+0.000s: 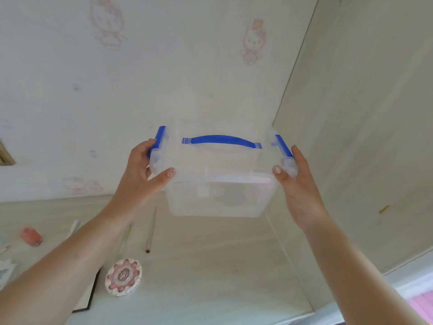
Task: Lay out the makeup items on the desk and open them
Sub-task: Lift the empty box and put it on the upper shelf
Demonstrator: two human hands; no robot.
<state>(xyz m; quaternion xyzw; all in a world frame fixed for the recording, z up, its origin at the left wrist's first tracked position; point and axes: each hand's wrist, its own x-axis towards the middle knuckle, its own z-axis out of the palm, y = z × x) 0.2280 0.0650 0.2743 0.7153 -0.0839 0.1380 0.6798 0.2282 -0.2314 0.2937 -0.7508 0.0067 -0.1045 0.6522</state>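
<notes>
A clear plastic storage box (218,184) with a blue handle and blue side clips hangs in the air above the desk (210,266). My left hand (145,177) grips its left end and my right hand (297,184) grips its right end. The lid is on and the box looks see-through with nothing obvious inside. On the desk below lie a round pink-and-white compact (123,280), a small coral-pink jar (31,235) and two thin sticks (151,228), all shut as far as I can tell.
A black-edged flat palette or booklet (85,299) lies under my left forearm. Blurred small items sit at the far left edge. A wall with pink cartoon-cat wallpaper (253,43) stands behind the desk, and a pale panel (363,137) closes the right side.
</notes>
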